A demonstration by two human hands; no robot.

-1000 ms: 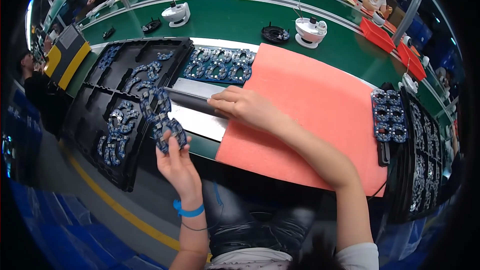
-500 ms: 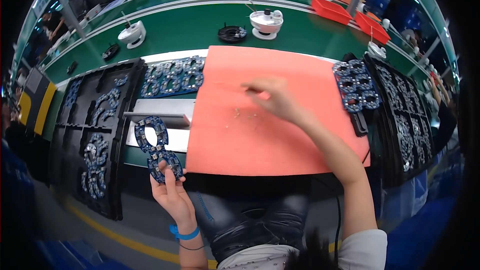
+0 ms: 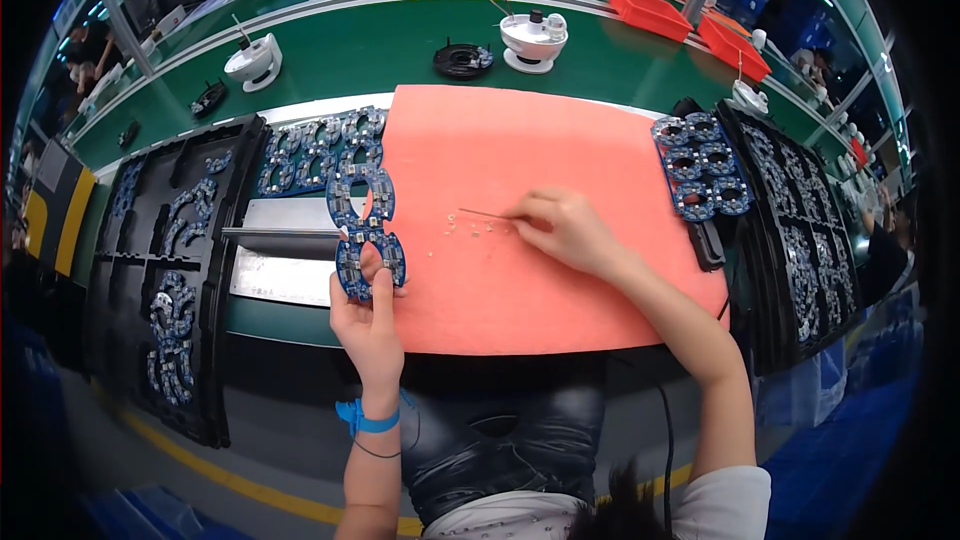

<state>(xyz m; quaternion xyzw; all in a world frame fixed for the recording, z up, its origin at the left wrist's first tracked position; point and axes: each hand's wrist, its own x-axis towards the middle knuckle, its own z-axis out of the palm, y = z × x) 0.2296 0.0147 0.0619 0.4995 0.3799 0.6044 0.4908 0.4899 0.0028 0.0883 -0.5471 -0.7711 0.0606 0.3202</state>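
My left hand (image 3: 372,325) is closed on a blue circuit board (image 3: 392,252) made of two joined rings, held upright beside the left edge of the pink mat (image 3: 560,310). My thumb presses against its lower ring. A pair of thin tweezers (image 3: 482,213) is pinched in my right hand (image 3: 568,230), low above the mat's middle. The tweezers' tips point left towards several tiny pale parts (image 3: 475,230) scattered on the mat. Behind my left hand lies a panel of ring-shaped blue boards (image 3: 310,150).
A metal plate with a grey bar (image 3: 285,233) lies left of the mat. Black trays of boards (image 3: 225,290) flank both sides. Another board panel (image 3: 700,165) sits at the right, by a black block (image 3: 706,245). Behind stand a white pot (image 3: 533,40) and a black round part (image 3: 463,58).
My left hand has carried the board right and farther up, to the mat's edge. My right hand has lowered towards the tiny parts, and the tweezers now show clearly.
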